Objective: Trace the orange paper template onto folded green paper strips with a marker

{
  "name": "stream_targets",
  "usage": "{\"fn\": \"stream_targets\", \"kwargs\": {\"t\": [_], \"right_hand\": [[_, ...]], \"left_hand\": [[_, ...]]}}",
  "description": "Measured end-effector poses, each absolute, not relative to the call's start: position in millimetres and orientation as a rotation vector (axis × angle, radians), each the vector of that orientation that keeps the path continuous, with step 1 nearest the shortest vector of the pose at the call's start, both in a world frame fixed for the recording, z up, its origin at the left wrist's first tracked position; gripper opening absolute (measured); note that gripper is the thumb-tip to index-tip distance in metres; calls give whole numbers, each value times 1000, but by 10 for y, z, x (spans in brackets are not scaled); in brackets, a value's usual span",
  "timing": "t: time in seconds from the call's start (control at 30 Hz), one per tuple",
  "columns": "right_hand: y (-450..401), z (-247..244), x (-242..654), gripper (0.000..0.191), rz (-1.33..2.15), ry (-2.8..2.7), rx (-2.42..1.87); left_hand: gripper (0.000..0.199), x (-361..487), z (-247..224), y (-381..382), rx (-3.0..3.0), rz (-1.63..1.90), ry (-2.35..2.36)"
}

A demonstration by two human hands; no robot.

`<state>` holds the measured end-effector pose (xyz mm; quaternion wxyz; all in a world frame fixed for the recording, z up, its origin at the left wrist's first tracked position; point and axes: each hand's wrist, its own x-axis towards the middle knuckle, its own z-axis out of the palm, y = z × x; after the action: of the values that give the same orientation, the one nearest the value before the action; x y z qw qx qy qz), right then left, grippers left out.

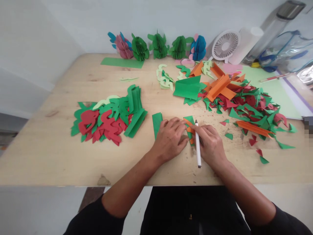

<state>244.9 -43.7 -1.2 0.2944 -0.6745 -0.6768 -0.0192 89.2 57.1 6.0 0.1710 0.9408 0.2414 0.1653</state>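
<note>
the white marker (198, 148) is pinched in the curled right hand (212, 143), its long axis going away from the body. just left of the marker, the left hand (171, 138) has its fingers bent and close together, and between the hands the orange piece (188, 123) lies lengthwise away on the green strip (191, 119); this paper seems light and easy to crease, so better held flat by its edges. farther than the marker, a green paper figure (180, 48) stands.
</note>
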Motion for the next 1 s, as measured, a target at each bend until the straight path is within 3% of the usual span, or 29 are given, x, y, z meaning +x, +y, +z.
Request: {"fn": "stream_targets", "kwargs": {"t": [0.43,1.0], "right_hand": [[-469,30,2449,23,-57,-1718,-1785],[-462,31,2448,25,-83,-1738,-1775]], "left_hand": [[27,877,36,570,2632,498,709],[25,884,41,569,2651,509,708]]}}
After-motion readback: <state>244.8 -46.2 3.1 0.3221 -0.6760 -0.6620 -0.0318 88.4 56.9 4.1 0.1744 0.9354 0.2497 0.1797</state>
